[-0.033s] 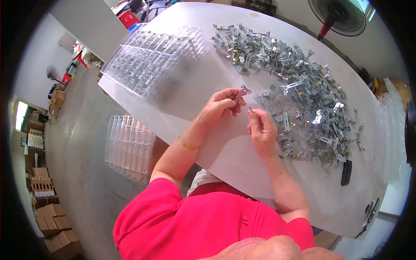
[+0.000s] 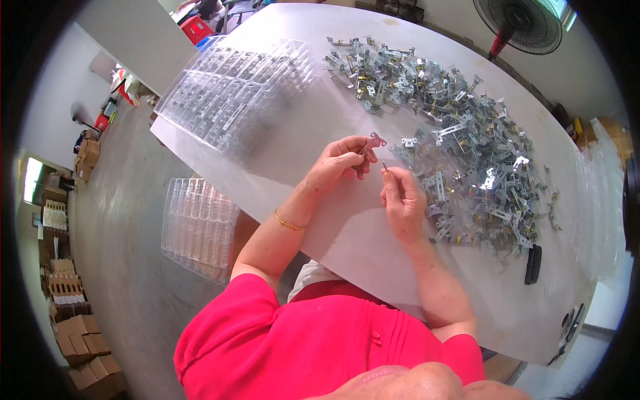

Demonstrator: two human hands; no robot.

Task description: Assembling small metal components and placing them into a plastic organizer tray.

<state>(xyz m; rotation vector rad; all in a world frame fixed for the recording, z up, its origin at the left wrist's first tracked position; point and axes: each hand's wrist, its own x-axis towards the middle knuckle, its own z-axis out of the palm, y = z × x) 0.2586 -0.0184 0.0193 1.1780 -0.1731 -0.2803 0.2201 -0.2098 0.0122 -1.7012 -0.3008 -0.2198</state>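
Note:
My left hand (image 2: 347, 160) is closed on a small metal bracket (image 2: 376, 141), whose flat end with holes sticks out past the fingertips. Just to its right, my right hand (image 2: 404, 201) pinches a thin dark pin-like piece (image 2: 385, 167) between thumb and forefinger; its exact kind is too small to tell. The two hands are close together over the white table (image 2: 333, 220) but apart. Right beside them spreads a heap of loose metal brackets (image 2: 460, 143), silvery with some yellowish parts.
Clear plastic trays (image 2: 227, 100) filled with metal parts stand stacked at the far left of the table. Lower down, beside the table edge, is another stack of clear trays (image 2: 199, 223). A black object (image 2: 533, 265) lies right of the heap. A fan (image 2: 520, 27) stands beyond the table.

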